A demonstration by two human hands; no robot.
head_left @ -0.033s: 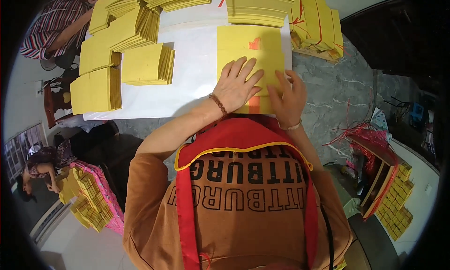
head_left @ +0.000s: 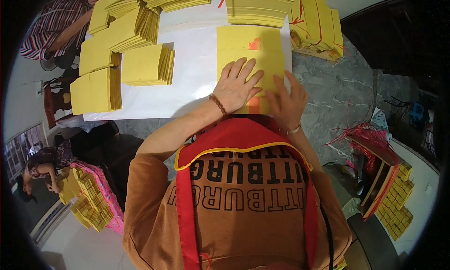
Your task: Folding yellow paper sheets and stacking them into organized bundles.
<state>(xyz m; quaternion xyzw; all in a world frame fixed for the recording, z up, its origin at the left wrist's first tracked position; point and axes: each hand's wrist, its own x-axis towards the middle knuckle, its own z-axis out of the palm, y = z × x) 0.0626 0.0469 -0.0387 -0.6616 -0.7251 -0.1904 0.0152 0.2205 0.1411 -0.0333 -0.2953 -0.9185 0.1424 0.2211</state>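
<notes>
A yellow paper sheet [head_left: 234, 39] with orange-red marks lies at the right front of the white-covered table [head_left: 187, 78], a crease running across its upper part. My left hand [head_left: 238, 85] rests flat on its middle, fingers spread, and wears a beaded bracelet. At the sheet's right edge is my right hand [head_left: 288, 100], its fingers apart and partly curled, holding nothing visible. Whether the right fingertips touch the paper, I cannot tell. My left hand and wrist cover part of the sheet, and my red apron [head_left: 243, 134] hides its near end.
A small folded yellow stack [head_left: 147, 65] stands left of the sheet, with larger stacks [head_left: 96, 89] along the table's left side. Behind the sheet is a thick pile [head_left: 260, 7]. Red-tied bundles [head_left: 318, 26] stand beyond the right edge. Two other people work at far left.
My right hand has shifted slightly, its fingers turning a little at the sheet's right edge. The left hand and the sheet stay in place.
</notes>
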